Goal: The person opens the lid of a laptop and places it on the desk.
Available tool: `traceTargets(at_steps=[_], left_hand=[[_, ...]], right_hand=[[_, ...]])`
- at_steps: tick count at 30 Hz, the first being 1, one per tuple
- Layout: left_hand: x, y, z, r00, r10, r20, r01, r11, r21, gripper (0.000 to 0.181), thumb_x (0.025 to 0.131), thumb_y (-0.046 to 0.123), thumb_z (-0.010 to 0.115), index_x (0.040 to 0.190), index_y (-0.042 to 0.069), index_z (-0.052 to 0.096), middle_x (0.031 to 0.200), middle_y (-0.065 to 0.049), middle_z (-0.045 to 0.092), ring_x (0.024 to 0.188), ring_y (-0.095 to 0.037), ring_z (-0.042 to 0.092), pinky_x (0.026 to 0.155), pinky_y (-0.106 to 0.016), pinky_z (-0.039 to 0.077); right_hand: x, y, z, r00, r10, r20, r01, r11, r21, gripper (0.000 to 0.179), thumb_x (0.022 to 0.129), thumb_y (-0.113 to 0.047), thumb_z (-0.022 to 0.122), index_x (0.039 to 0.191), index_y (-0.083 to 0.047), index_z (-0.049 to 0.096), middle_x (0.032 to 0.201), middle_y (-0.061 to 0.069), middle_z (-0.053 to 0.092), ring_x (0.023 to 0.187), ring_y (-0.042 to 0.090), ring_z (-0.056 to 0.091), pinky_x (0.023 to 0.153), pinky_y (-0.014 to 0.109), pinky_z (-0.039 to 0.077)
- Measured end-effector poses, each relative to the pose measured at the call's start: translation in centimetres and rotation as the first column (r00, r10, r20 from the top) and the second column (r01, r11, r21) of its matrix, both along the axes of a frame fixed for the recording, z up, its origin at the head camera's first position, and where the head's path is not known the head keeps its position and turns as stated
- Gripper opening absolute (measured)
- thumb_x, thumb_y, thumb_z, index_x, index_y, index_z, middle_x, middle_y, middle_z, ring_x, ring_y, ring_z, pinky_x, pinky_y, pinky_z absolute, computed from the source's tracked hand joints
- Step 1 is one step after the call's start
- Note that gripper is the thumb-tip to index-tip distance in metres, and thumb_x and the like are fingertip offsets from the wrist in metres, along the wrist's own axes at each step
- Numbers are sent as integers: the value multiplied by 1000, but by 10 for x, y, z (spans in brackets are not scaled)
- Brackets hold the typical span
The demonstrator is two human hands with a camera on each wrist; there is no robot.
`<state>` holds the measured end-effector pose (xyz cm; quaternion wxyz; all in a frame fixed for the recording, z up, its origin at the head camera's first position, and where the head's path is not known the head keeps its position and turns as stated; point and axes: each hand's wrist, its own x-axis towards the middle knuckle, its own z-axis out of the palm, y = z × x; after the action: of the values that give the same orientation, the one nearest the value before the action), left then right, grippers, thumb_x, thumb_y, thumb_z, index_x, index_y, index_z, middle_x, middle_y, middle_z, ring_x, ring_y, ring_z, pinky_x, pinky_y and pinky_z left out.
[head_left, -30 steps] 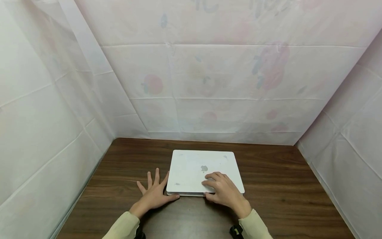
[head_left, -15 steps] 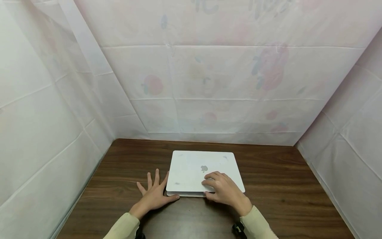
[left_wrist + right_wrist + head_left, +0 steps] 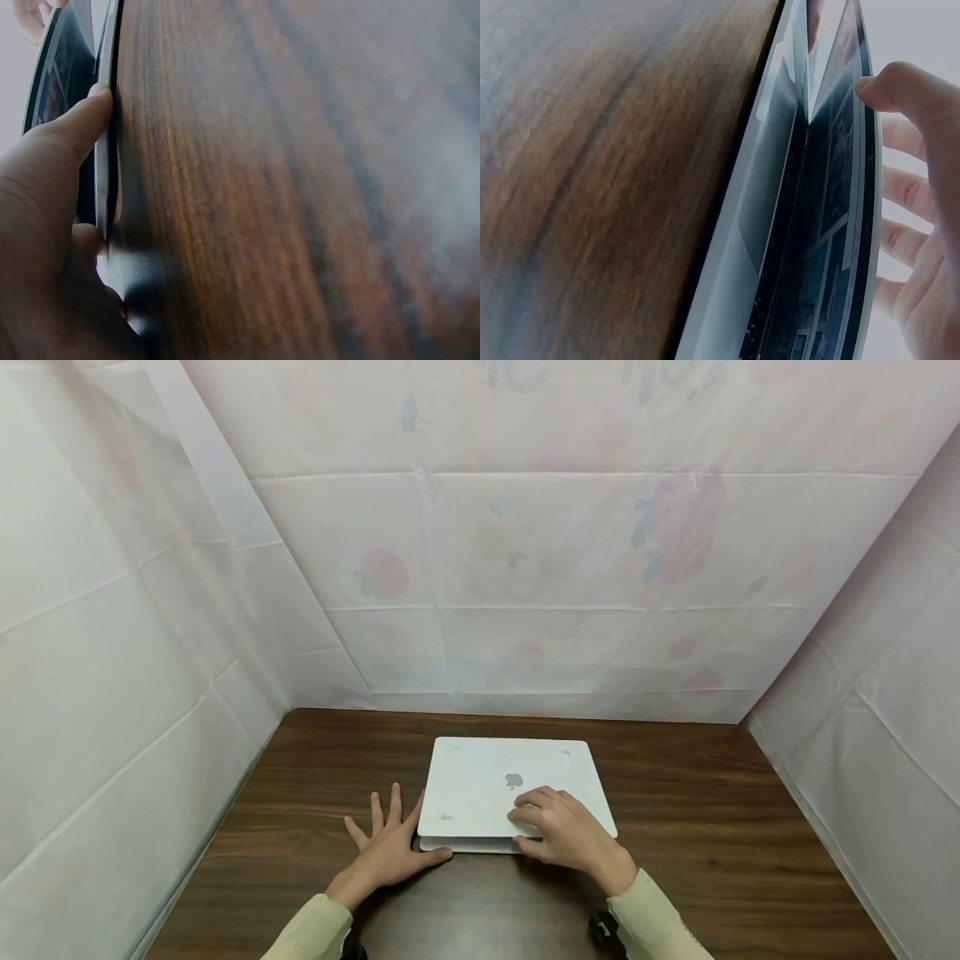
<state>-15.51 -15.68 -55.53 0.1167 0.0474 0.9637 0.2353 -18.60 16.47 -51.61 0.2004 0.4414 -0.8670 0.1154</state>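
A silver laptop point(image 3: 472, 777) with an apple logo lies on the table, its lid raised a little off the base at the front. My right hand point(image 3: 566, 835) pinches the lid's front edge, thumb underneath and fingers on top. In the right wrist view, the thumb presses the rim of the dark screen point(image 3: 840, 187), above the base point(image 3: 739, 247) with its keyboard. My left hand point(image 3: 386, 852) is spread at the laptop's front left corner. Its thumb point(image 3: 82, 120) touches the base's front edge, while the index finger lies along the left side.
The dark wood-grain table point(image 3: 690, 827) extends around the laptop. A pale printed curtain point(image 3: 525, 568) rises behind the far edge, with more white sheets point(image 3: 900, 735) along both sides. Dark wrist-worn devices point(image 3: 603, 927) show by the sleeves.
The lid's front edge has risen slightly with my right hand, widening the gap over the base. My right forearm has shifted a little rightward. The left hand keeps its place.
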Motion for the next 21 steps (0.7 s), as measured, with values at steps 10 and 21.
traceTargets(at_steps=[10, 21], left_hand=[[2, 0, 3, 1000, 4, -1, -4, 1000, 12, 112, 80, 84, 63, 166, 27, 18, 171, -23, -12, 151, -57, -22, 97, -84, -28], [3, 0, 2, 1000, 7, -11, -7, 1000, 14, 111, 79, 82, 65, 165, 24, 24, 171, -24, -10, 151, -58, -20, 98, -85, -26]], right_hand=[[-3, 1, 6, 1000, 14, -14, -14, 1000, -4, 25, 84, -34, 83, 104, -21, 79, 111, -3, 73, 104, 17, 69, 79, 36, 59], [-3, 3, 6, 999, 33, -39, -33, 999, -16, 25, 84, -32, 84, 106, -20, 79, 111, -3, 74, 103, 17, 69, 82, 36, 59]])
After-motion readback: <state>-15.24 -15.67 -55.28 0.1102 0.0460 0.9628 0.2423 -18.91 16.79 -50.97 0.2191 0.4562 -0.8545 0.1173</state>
